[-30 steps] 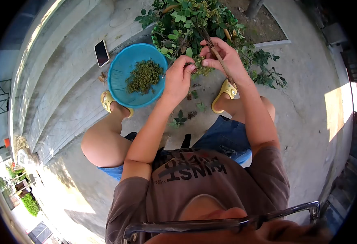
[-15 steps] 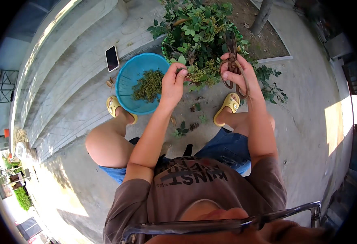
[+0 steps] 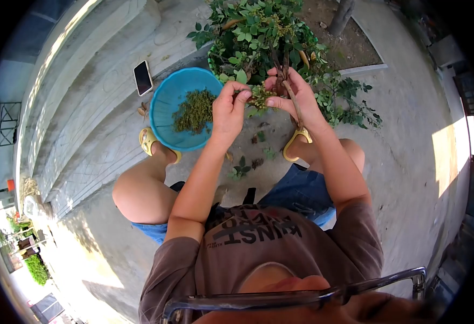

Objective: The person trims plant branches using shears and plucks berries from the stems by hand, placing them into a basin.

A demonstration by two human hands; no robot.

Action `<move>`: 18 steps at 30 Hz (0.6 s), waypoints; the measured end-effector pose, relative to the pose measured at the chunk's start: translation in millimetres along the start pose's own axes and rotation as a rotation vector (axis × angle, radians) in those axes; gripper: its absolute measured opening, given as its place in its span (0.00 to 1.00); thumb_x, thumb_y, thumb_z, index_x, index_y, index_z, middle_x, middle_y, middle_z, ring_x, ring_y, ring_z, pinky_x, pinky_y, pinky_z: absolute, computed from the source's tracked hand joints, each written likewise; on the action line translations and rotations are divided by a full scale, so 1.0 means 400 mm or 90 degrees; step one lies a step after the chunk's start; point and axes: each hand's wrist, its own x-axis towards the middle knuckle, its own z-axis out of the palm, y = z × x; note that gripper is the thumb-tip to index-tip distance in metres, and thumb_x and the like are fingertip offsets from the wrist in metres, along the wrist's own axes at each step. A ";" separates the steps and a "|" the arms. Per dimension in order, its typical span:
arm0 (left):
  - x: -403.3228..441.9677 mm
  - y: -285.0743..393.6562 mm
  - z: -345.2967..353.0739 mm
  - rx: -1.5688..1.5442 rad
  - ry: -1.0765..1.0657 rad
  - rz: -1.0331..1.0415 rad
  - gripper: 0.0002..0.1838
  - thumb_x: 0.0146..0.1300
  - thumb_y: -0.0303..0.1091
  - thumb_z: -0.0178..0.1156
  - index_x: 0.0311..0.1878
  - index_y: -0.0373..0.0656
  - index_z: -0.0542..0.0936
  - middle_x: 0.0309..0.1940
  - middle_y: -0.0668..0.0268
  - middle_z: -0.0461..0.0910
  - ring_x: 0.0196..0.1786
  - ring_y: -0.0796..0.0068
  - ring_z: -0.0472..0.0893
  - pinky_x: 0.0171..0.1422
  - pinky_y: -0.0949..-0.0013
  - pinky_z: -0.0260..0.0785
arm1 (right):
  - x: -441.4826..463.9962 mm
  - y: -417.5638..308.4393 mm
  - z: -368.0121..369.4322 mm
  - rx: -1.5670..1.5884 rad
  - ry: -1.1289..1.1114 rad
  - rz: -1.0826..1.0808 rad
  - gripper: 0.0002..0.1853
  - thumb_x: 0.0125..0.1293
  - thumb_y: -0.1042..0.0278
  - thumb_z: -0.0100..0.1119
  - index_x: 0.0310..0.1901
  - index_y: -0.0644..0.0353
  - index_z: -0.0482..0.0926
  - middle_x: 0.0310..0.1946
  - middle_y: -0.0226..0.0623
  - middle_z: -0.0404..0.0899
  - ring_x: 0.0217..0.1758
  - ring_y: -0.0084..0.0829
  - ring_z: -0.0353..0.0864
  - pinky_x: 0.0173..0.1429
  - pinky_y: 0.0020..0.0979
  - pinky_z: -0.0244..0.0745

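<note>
My left hand [image 3: 229,112] is closed in a pinch on a sprig with small green berries [image 3: 260,96]. The sprig reaches across to my right hand [image 3: 297,101], whose thumb lies at its far side. Brown, rusty-looking scissors [image 3: 292,98] are in my right hand, blades pointing away from me; whether the blades are parted is hard to see. Just beyond both hands is a heap of leafy branches [image 3: 248,35] bearing similar berry clusters. To the left of my left hand, a blue basin [image 3: 164,110] holds a pile of picked berry clusters [image 3: 195,112].
A phone [image 3: 143,78] lies on the step left of the basin. Concrete steps [image 3: 80,102] rise at the left. Leaf scraps [image 3: 241,168] lie between my yellow clogs [image 3: 148,140]. A trunk [image 3: 341,19] stands in a soil bed at the back right.
My right hand with the scissors has moved left and closer to my left hand, its thumb now by the berry sprig. My left hand has stayed almost in place.
</note>
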 end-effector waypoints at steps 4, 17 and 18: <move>-0.004 0.017 0.005 0.028 0.009 -0.010 0.04 0.67 0.28 0.57 0.40 0.38 0.75 0.31 0.71 0.77 0.35 0.84 0.74 0.42 0.78 0.68 | 0.000 0.030 0.008 -0.033 0.014 -0.010 0.30 0.52 0.80 0.71 0.57 0.59 0.68 0.40 0.27 0.75 0.42 0.20 0.73 0.50 0.25 0.72; 0.003 0.001 0.001 0.111 0.041 0.004 0.05 0.65 0.28 0.60 0.40 0.37 0.76 0.31 0.69 0.78 0.32 0.81 0.77 0.39 0.77 0.69 | 0.008 0.043 0.012 -0.027 0.062 -0.070 0.27 0.55 0.82 0.66 0.56 0.59 0.68 0.39 0.28 0.74 0.42 0.19 0.74 0.49 0.24 0.73; 0.007 -0.001 0.001 0.086 0.038 0.026 0.06 0.65 0.28 0.59 0.40 0.37 0.75 0.35 0.68 0.76 0.33 0.81 0.76 0.39 0.77 0.69 | 0.008 0.044 0.013 -0.074 0.089 -0.118 0.27 0.55 0.82 0.66 0.56 0.60 0.68 0.39 0.28 0.74 0.42 0.19 0.74 0.50 0.24 0.73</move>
